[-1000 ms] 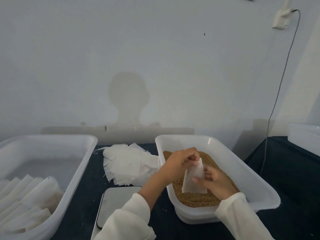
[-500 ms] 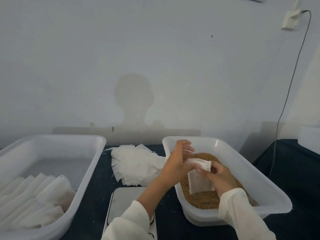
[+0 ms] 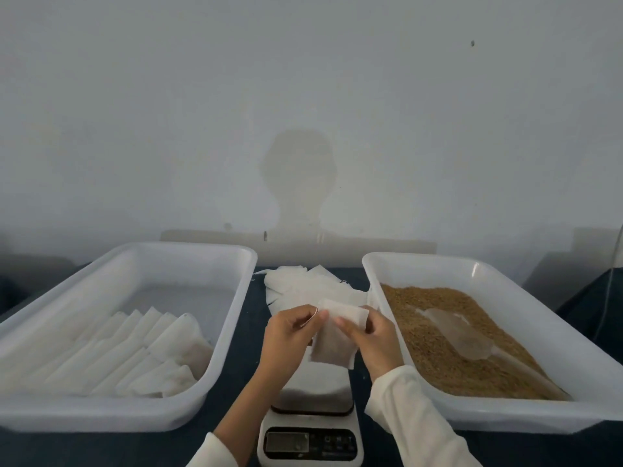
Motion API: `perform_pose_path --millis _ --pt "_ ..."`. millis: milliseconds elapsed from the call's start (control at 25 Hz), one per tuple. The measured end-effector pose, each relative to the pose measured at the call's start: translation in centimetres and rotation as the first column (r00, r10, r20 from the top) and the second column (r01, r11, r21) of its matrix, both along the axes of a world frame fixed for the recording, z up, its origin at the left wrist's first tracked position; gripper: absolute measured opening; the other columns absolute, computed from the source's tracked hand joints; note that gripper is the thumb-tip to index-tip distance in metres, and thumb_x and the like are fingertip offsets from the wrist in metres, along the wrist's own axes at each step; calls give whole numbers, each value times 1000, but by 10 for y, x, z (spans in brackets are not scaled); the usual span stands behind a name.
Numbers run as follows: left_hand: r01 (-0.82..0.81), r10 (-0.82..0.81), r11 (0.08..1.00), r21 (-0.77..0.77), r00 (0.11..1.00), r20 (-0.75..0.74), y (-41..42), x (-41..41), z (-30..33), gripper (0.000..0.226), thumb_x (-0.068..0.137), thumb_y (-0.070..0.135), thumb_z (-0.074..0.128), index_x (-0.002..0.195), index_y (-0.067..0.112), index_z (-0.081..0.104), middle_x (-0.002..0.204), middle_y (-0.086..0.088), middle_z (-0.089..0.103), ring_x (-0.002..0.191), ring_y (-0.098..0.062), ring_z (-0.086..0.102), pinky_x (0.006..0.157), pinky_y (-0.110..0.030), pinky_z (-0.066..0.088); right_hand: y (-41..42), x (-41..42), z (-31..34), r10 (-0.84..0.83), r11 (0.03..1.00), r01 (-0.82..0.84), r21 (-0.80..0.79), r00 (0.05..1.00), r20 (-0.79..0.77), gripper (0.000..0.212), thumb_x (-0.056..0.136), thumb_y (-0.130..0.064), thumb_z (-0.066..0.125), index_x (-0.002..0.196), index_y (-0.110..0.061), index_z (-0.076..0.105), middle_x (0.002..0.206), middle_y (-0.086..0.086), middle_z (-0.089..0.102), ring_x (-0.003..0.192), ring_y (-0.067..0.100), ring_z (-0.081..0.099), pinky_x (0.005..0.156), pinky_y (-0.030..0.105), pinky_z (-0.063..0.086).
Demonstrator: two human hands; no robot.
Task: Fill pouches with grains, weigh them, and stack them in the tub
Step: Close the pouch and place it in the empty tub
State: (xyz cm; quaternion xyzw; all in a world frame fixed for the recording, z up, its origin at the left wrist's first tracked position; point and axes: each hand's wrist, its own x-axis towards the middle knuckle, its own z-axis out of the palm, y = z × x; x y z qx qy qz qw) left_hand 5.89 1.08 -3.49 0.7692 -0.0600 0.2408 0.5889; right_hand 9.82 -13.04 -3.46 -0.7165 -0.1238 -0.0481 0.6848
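- A dark tabletop (image 3: 244, 335) runs along the pale wall and carries everything.
- A white tub (image 3: 232, 318) sits on its left side, with filled pouches lying in rows inside.
- A second white tub (image 3: 526, 308) sits on the right, holding brown grains.
- A loose heap of empty pouches (image 3: 303, 288) lies between the tubs, near the wall.
- A small scale (image 3: 312, 423) stands at the near edge, between the tubs.

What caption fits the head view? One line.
Both hands hold a pouch above the scale, between pouch tub and grain tub.
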Motion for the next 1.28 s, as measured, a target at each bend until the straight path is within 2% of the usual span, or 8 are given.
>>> perform_pose_path --millis 120,240,320,600,680,880,1080,1280 --pt "-71 71 997 3 995 -72 13 -3 -17 35 93 20 57 60 30 59 56 11 54 58 -10 55 58 -38 49 11 2 -16 23 998 -22 -57 1000 8 14 78 -17 75 83 -16 61 78 -6 64 72 4 62 60 9 46" --pt "-113 118 993 40 977 -177 21 1 -34 14 92 20 60 81 17 66 69 3 66 69 -18 66 69 -40 58 18 5 -27 4 984 3 -177 999 40 17 80 -19 74 75 -18 57 73 -4 58 69 8 55 59 8 43" --pt "-101 109 994 48 974 -197 24 3 -41 6 90 18 62 85 17 66 73 4 69 72 -15 67 68 -31 57 20 7 -30 10 982 -1 -186 999 51 17 81 -17 72 75 -18 57 72 -4 58 69 7 54 59 8 43" --pt "-59 61 998 20 987 -150 38 3 -52 8 90 12 62 97 14 64 91 6 68 87 -4 63 77 -22 54 13 13 -35 88 988 -77 -131 993 80 19 88 -2 61 99 -18 60 98 0 69 95 9 64 84 18 47" --pt "-103 104 994 22 990 -90 42 2 -52 10 89 9 62 98 14 64 95 6 67 91 -1 61 81 -13 49 8 13 -37 75 991 -65 -121 993 87 23 88 0 58 106 -15 57 101 1 69 98 8 64 86 16 47" --pt "-245 247 967 -73 969 17 52 2 -50 11 89 2 60 98 7 63 95 -1 67 92 -4 62 85 -13 47 -6 16 -39 -7 997 16 -82 994 110 27 88 7 54 113 -3 54 112 8 65 107 15 60 93 22 45" --pt "-248 249 968 -47 968 15 51 2 -52 12 87 0 61 96 8 63 94 0 67 93 -7 61 87 -13 46 -6 18 -40 -11 993 23 -113 995 103 28 89 8 52 116 -1 54 116 11 64 111 19 58 100 35 44" --pt "-242 242 969 -38 970 -14 49 2 -52 11 88 0 61 95 8 63 95 0 67 95 -9 61 85 -7 43 -6 18 -41 -20 992 33 -121 995 102 28 88 9 53 113 -2 55 113 9 64 110 20 59 100 35 44"
